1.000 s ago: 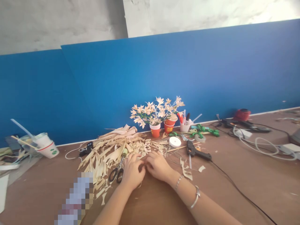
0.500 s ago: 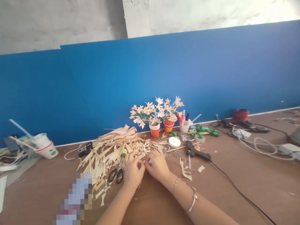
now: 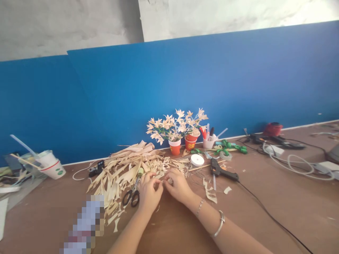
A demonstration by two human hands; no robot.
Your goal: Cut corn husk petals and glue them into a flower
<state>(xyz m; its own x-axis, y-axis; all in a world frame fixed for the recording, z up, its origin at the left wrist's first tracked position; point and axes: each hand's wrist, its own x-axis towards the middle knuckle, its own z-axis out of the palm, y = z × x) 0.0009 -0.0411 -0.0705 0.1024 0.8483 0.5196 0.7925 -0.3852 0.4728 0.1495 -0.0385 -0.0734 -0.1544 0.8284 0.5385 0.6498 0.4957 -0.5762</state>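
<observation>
My left hand (image 3: 149,192) is closed in a pinch, its thumb and fingertips almost meeting those of my right hand (image 3: 178,185), which is pinched too. Whatever lies between the fingertips is too small to make out. Just left of my left hand are black-handled scissors (image 3: 131,197), with a small green roll (image 3: 140,172) by their blades. Behind both hands spreads a heap of pale dried husk strips (image 3: 127,165). A white spool (image 3: 197,160) lies beyond my right hand, and a black glue gun (image 3: 224,171) rests to its right.
Cream artificial flowers (image 3: 177,125) stand in red paper cups (image 3: 174,148) at the blue partition (image 3: 132,95). Green tape and stems (image 3: 230,146) lie beside a white cup of tools (image 3: 208,143). Cables (image 3: 296,167) run at right; a tilted paper cup (image 3: 51,165) is far left.
Both hands stay close together, their fingers shifting slightly. My right wrist and forearm have moved a little to the right. The things on the table are unchanged.
</observation>
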